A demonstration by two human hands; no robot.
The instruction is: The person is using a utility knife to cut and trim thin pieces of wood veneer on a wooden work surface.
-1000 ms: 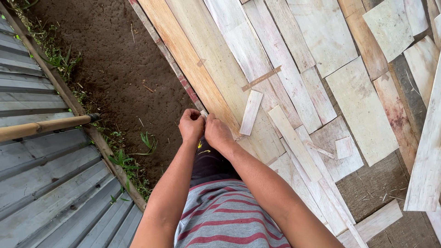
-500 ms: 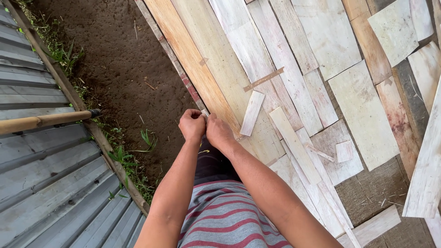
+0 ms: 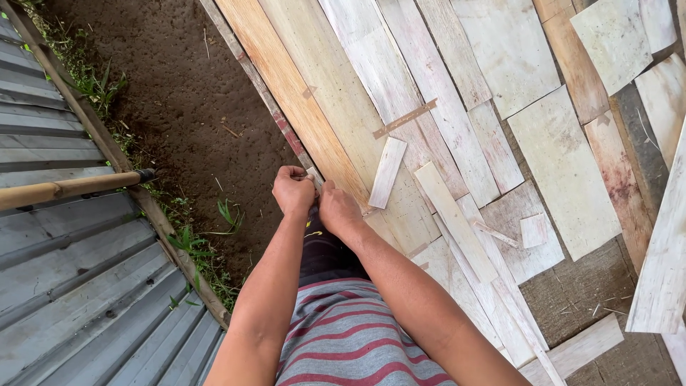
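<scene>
Two bare hands meet above the striped grey-and-red shirt [image 3: 343, 343], the left hand [image 3: 293, 191] fisted and the right hand [image 3: 340, 211] curled, pinching a small pale scrap [image 3: 314, 175] between them, beyond which lie pale thin wooden veneer sheets [image 3: 514, 50] and dark bare soil [image 3: 179, 93].

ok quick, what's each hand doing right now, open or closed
Left hand: closed in a fist at the edge of the long wooden strip; what it grips is hidden.
Right hand: fingers curled down beside the left; cannot tell if it holds anything.
</scene>
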